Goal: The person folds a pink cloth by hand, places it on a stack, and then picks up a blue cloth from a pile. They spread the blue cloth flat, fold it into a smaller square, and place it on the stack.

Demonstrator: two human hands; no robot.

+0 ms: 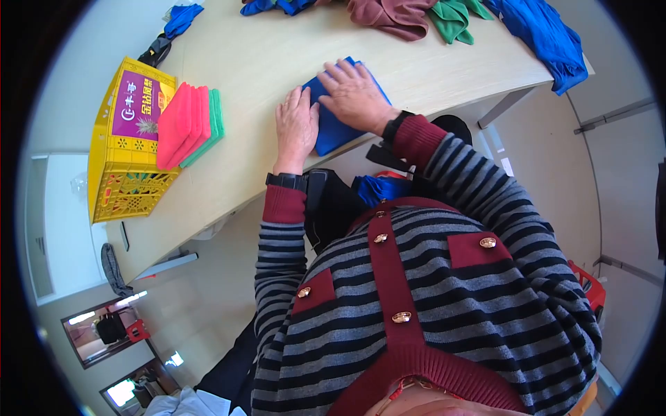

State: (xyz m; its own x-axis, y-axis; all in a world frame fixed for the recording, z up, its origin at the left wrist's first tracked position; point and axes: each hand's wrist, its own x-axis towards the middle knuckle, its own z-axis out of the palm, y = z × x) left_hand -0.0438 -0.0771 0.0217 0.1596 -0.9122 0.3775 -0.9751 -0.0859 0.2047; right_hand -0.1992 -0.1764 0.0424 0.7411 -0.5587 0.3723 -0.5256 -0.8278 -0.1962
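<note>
A folded blue cloth (338, 132) lies on the table near its front edge, beneath both of my hands. My left hand (297, 127) rests flat along the cloth's left side, fingers stretched out and pointing away from me. Across the upper part of the cloth lies my right hand (355, 97), its fingers extended and slightly spread. The two hands nearly meet at the thumbs. Neither hand grasps the cloth; both press on it from above. Part of the cloth is hidden under them.
A yellow crate (132, 177) stands on the left, with folded pink cloths (182, 128) and green cloths (214, 128) stacked beside it. Along the far side lie loose brown cloth (392, 15), green cloth (454, 19) and blue cloth (541, 41). More blue cloth (381, 188) sits below the table edge.
</note>
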